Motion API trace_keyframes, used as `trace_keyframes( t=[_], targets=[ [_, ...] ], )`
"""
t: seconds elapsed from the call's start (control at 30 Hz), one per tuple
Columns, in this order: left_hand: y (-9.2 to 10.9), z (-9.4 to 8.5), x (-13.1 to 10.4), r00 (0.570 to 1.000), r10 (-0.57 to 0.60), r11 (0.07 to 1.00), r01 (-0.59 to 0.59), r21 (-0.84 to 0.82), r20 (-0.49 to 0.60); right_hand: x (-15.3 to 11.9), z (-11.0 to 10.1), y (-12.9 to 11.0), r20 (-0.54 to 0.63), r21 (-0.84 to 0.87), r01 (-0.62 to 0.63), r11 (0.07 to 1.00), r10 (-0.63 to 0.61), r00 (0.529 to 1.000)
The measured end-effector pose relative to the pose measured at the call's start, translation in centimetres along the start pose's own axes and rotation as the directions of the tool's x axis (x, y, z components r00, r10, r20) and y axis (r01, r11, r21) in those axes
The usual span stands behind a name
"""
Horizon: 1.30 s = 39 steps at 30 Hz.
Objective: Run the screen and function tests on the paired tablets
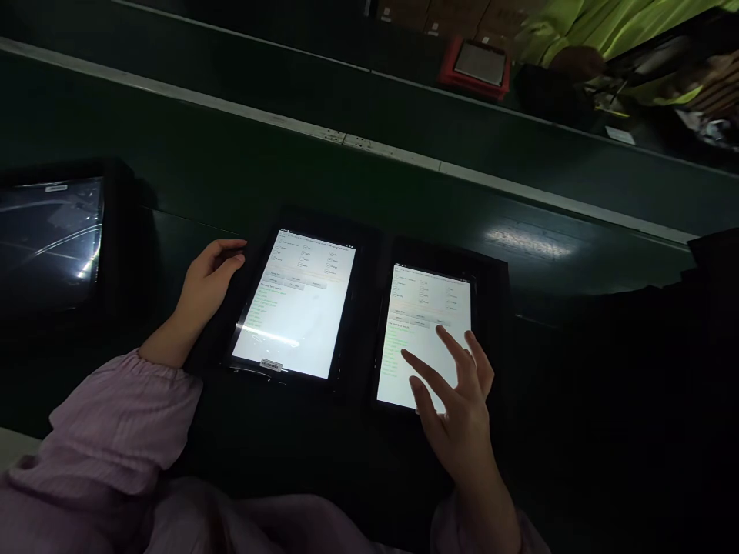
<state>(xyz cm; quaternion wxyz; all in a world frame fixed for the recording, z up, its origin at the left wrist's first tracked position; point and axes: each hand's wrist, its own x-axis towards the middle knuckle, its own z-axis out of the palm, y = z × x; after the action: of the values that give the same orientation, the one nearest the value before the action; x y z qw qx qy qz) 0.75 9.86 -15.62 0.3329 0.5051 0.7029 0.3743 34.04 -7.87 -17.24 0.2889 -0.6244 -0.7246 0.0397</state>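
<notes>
Two lit tablets lie side by side on the dark work surface, their white screens showing check boxes, grey buttons and lines of green text. Beside the outer edge of the left tablet (305, 308) rests my left hand (206, 286), its thumb and fingers extended and nothing held. Over the lower part of the right tablet (424, 308) is my right hand (456, 400), fingers spread, index finger pointing at the green text. Whether a fingertip touches the glass I cannot tell. A small barcode label (271, 365) sits at the left tablet's bottom edge.
A dark-screened tablet (49, 238) lies at the far left. Beyond a pale strip (346, 140) across the surface, a red tray (476, 69) holds a grey-screened device. A person in a yellow-green top (606, 31) is at the upper right, near brown boxes (450, 15).
</notes>
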Motion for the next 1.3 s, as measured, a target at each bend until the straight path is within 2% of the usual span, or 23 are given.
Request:
trace_keyframes(
  t=[0.1, 0.23, 0.33, 0.43, 0.5, 0.63, 0.73, 0.83, 1.0, 1.17, 1.3],
  targets=[
    [0.0, 0.0, 0.1, 1.0, 0.0, 1.0, 0.0, 0.002, -0.001, -0.1, -0.4, 0.6, -0.014, 0.042, 0.007, 0.999, -0.006, 1.0],
    [0.2, -0.2, -0.2, 0.999, -0.019, 1.0, 0.019, -0.007, 0.029, -1.0, -2.1, 2.0, 0.011, 0.142, 0.031, 0.989, -0.032, 0.999],
    [0.3, -0.7, -1.2, 0.993, -0.055, 0.998, 0.057, -0.02, 0.1, -2.1, -3.3, 2.7, 0.039, 0.171, 0.018, 0.985, -0.025, 0.999],
    [-0.4, -1.7, -2.8, 0.977, -0.056, 0.998, 0.06, -0.014, 0.204, -2.8, -3.6, 2.7, 0.059, 0.159, 0.037, 0.987, -0.047, 0.997],
    [-1.5, -2.8, -4.0, 0.959, -0.034, 0.998, 0.02, 0.054, 0.281, -2.9, -3.3, 2.6, 0.035, 0.125, 0.028, 0.992, -0.033, 0.999],
    [-3.2, -4.8, -6.4, 0.911, -0.054, 0.947, -0.083, 0.311, 0.409, -2.8, -2.6, 2.6, -0.099, 0.043, -0.049, 0.998, 0.053, 0.994],
    [-3.3, -5.2, -7.7, 0.89, -0.026, 0.877, -0.198, 0.437, 0.456, -2.9, -2.5, 2.6, -0.151, 0.068, -0.079, 0.995, 0.088, 0.985],
    [-2.6, -4.4, -8.0, 0.903, -0.028, 0.836, -0.214, 0.505, 0.428, -3.0, -2.4, 2.5, -0.174, 0.08, -0.077, 0.994, 0.09, 0.981],
    [-1.2, -2.6, -7.6, 0.962, -0.004, 0.856, -0.137, 0.499, 0.272, -3.1, -2.3, 2.5, -0.209, 0.094, -0.084, 0.992, 0.102, 0.973],
    [-0.9, -2.8, -7.6, 0.971, -0.058, 0.893, -0.053, 0.447, 0.231, -3.1, -2.3, 2.4, -0.223, 0.094, -0.026, 0.995, 0.047, 0.974],
    [-0.6, -3.0, -7.8, 0.969, -0.057, 0.879, -0.065, 0.472, 0.24, -3.1, -2.9, 2.4, -0.122, 0.188, 0.053, 0.981, -0.03, 0.992]
  ],
)
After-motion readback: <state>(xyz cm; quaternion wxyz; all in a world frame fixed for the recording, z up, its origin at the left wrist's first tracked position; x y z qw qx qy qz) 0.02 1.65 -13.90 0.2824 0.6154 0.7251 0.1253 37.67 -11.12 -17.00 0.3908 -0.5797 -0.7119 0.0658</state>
